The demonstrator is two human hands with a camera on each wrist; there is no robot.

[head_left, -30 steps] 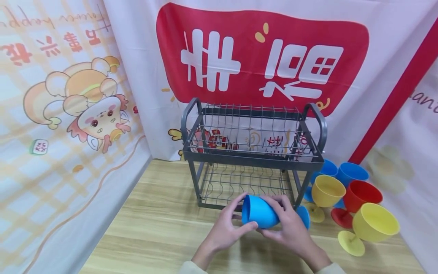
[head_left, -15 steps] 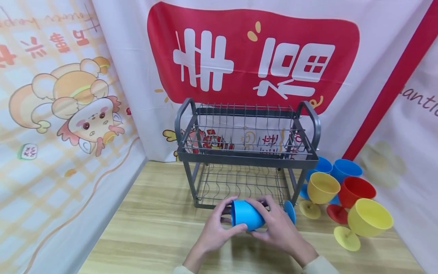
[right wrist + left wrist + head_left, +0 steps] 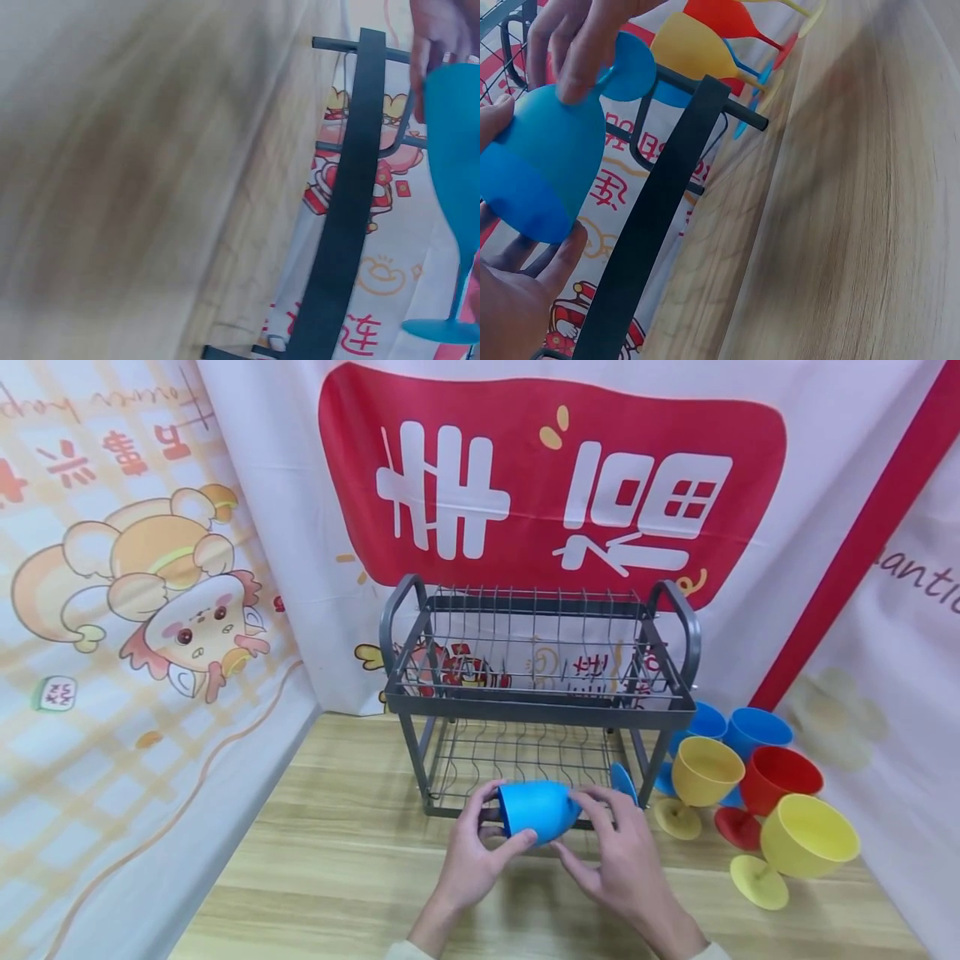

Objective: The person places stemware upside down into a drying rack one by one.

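Observation:
A blue plastic goblet lies sideways in the air before the rack's lower front edge. Its mouth faces left, and its foot points right, a little raised. My left hand grips the bowl near the rim, thumb on the near side and fingers behind. With fingertips and thumb, my right hand holds the goblet where bowl meets stem; the stem is mostly hidden in the head view. The left wrist view shows the bowl between both hands. In the right wrist view the goblet is partly cut off.
A dark two-tier dish rack with wire shelves stands against the printed cloth. Right of it several goblets stand upright: blue, orange-yellow, red and yellow. The table is wood-patterned.
The goblet's foot has swung up and away toward the rack. My right hand's fingers have shifted from the bowl's side toward the stem. The head view has turned slightly right.

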